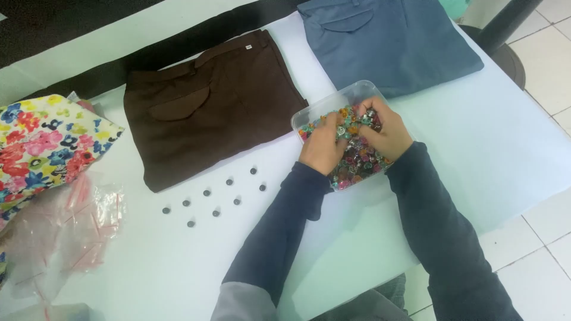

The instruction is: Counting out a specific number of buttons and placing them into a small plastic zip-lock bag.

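You had both hands in the clear tub (309, 113): left hand (322, 148) and right hand (385, 132) loosely curled among coloured buttons (357, 163). Sift shallowly; the tub sat just right of the brown trousers (208, 113).

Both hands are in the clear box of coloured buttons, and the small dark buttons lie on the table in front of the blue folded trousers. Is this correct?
Not quite. In the head view, the small dark buttons lie in front of the brown folded trousers, not the blue folded trousers. Left hand and right hand are indeed both in the clear box of coloured buttons.
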